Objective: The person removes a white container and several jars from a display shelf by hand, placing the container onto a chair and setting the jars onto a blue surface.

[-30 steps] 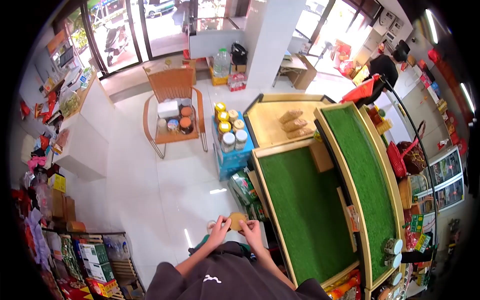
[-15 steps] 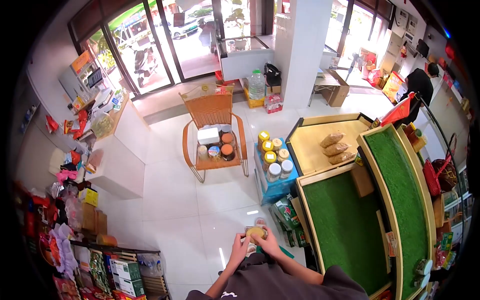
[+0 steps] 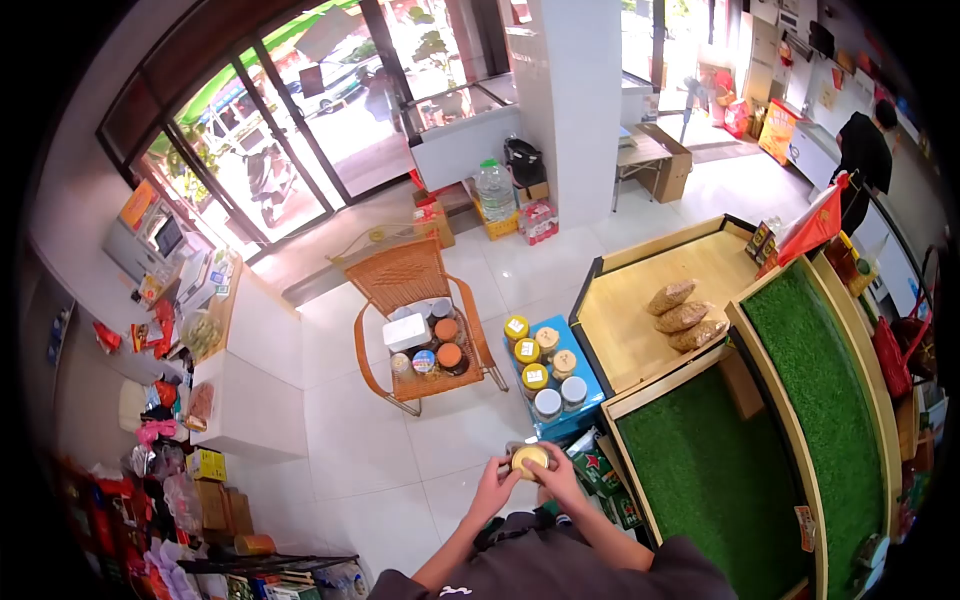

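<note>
A jar with a pale yellow lid (image 3: 530, 459) is between my two hands, in front of my body. My left hand (image 3: 494, 486) is closed round its left side. Fingers of my right hand (image 3: 560, 481) wrap the right side, with the thumb near the lid. Just beyond, to the right, several lidded jars (image 3: 534, 377) stand in rows on a blue box (image 3: 592, 362); some lids are yellow, some cream, some white. Farther left, more jars (image 3: 449, 356) and a white box (image 3: 404, 331) rest on the seat of a wicker armchair (image 3: 395, 275).
On my right is a wooden display stand with green turf (image 3: 700, 465); bagged goods (image 3: 682, 316) lie on its bare wooden section. Green cartons (image 3: 597, 468) sit beside it. A white counter (image 3: 255, 370) stands left. A person in black (image 3: 862, 160) is at the far right.
My view has tilted and shifted. My hands and the jar have come up a little and slightly right, closer to the blue box, with both hands still round the jar.
</note>
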`<state>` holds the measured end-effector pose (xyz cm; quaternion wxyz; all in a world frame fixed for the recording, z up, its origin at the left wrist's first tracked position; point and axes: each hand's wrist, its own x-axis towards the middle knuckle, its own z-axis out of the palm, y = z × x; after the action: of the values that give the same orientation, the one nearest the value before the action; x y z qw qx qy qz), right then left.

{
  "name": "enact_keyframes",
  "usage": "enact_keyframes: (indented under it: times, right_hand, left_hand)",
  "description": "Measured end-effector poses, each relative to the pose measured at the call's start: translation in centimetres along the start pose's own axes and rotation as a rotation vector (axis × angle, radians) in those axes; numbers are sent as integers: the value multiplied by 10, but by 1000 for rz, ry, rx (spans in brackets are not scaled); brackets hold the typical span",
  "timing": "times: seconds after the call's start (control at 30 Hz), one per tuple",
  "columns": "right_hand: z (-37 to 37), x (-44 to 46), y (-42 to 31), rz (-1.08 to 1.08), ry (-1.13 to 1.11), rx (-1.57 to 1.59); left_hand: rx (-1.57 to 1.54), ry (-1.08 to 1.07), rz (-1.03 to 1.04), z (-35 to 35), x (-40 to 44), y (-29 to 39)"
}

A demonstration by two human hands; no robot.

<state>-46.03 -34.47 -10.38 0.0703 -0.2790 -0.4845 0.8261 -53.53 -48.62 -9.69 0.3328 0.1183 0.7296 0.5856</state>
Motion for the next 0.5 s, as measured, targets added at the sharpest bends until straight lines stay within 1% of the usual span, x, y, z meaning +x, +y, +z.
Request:
enact_keyframes:
  times: [0.03, 0.1, 0.17, 0.23, 0.3, 0.37, 0.43, 0.47, 0.5]
  right_hand:
    - [-5, 9, -13, -5, 21, 39]
    - [-14, 24, -36, 4, 50, 93]
    - [-30, 41, -46, -4, 49, 46]
    - [-40, 48, -60, 22, 92, 52]
    - [-46, 48, -69, -4, 160, 38]
    - [-59, 50, -66, -22, 226, 60]
    - [-68, 52, -68, -16, 291, 101]
    - [-70, 53, -69, -21, 326, 138]
    - [-70, 54, -72, -17, 344, 141]
  left_hand:
    - [-7, -39, 40, 5, 14, 8]
    - [-7, -69, 34, 17, 39, 15]
    - [-44, -69, 161, 30, 63, 12]
    - [-52, -86, 152, 43, 72, 34]
    - [-6, -140, 55, 51, 82, 53]
    - [19, -197, 48, 58, 98, 62]
    - [55, -335, -25, 63, 110, 77]
    - [38, -383, 50, 67, 120, 68]
    - [37, -399, 42, 70, 126, 72]
